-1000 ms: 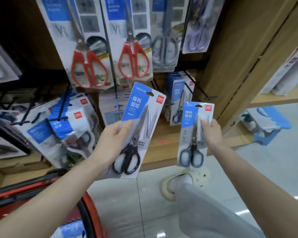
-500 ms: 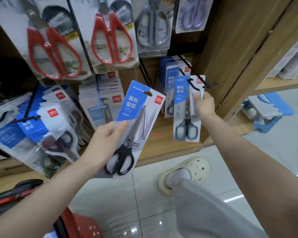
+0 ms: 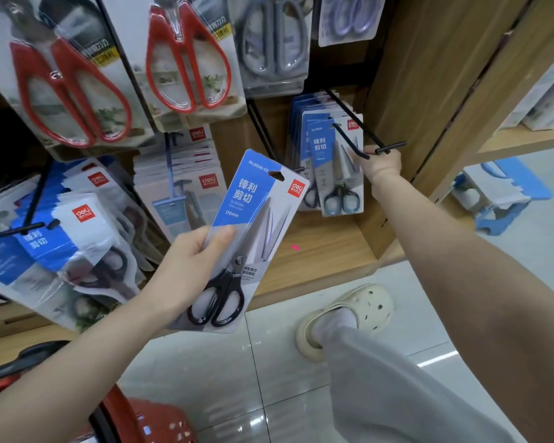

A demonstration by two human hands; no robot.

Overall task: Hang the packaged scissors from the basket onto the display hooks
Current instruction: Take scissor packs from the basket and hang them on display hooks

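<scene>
The black pack (image 3: 253,238) is a blue-and-grey card with black-handled scissors under clear plastic. It tilts top-right, and the left hand (image 3: 189,266) grips its left edge. The blue pack (image 3: 339,167) is smaller, with blue-handled scissors. It hangs upright on a black hook (image 3: 349,139) in front of matching packs, and the right hand (image 3: 381,166) pinches its right edge. The red basket (image 3: 160,420) sits low at the left.

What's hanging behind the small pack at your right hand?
A stack of blue-topped packs hangs right behind the small pack. Part of one dark handle shows beside it; how many packs there are is hidden.
</scene>
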